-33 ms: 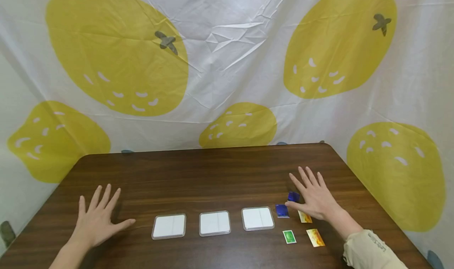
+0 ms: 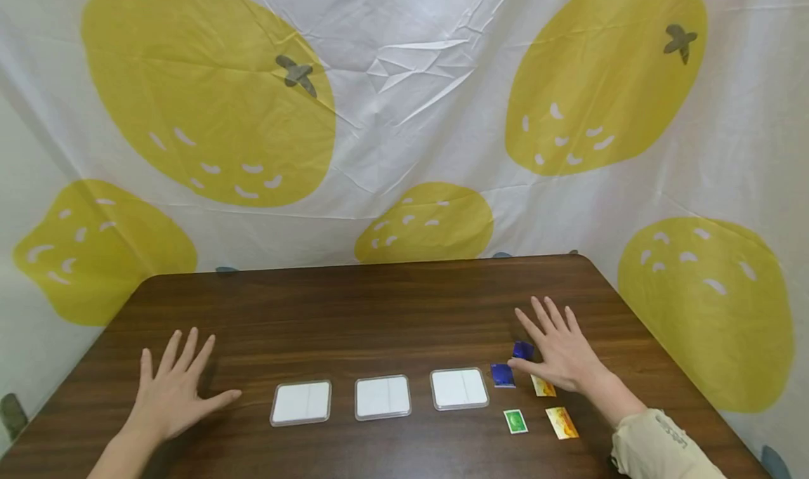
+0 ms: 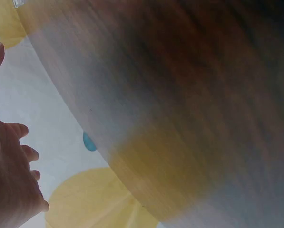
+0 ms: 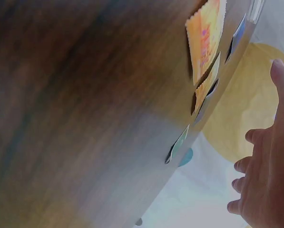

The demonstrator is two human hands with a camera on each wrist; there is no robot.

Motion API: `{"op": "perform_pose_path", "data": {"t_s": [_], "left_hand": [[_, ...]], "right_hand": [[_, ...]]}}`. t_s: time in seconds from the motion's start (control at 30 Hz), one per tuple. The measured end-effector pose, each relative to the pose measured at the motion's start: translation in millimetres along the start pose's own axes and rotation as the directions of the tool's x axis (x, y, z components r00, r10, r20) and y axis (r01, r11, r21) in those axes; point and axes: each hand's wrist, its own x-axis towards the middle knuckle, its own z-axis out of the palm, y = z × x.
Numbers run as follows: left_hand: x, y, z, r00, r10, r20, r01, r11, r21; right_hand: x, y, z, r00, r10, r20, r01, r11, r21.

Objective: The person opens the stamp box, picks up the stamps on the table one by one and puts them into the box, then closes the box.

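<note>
My left hand [image 2: 167, 395] has its fingers spread, palm down over the left side of the table, holding nothing. In the left wrist view this hand [image 3: 13, 175] is seen from the side, thumb extended. My right hand [image 2: 562, 352] is also spread, over small stamp-like pieces, and grips none of them. Two blue pieces [image 2: 503, 376] lie by its thumb. An orange piece [image 2: 543, 386] is partly hidden under it; another orange piece [image 2: 562, 423] and a green piece [image 2: 515, 421] lie nearer. The right wrist view shows a further green piece [image 4: 178, 145], hidden in the head view.
Three flat, clear-rimmed cases with white insides stand in a row between the hands: a left case [image 2: 301, 402], a middle case [image 2: 382, 397] and a right case [image 2: 459, 388]. Behind the brown wooden table [image 2: 354, 303] hangs a white cloth [image 2: 417, 128] printed with lemons.
</note>
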Motion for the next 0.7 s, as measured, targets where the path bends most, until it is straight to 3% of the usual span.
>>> {"op": "perform_pose_path", "data": {"t_s": [0.33, 0.7], "left_hand": [[-1.0, 2.0, -1.1, 1.000, -0.003, 0.021, 0.004, 0.999, -0.035], [6.6, 19.4, -1.9, 0.998, 0.031, 0.049, -0.024, 0.991, -0.131]], "right_hand": [[0.5, -6, -3, 1.000, -0.003, 0.015, 0.002, 0.999, 0.040], [0.8, -7, -7, 1.000, -0.003, 0.031, 0.001, 0.996, 0.086]]}}
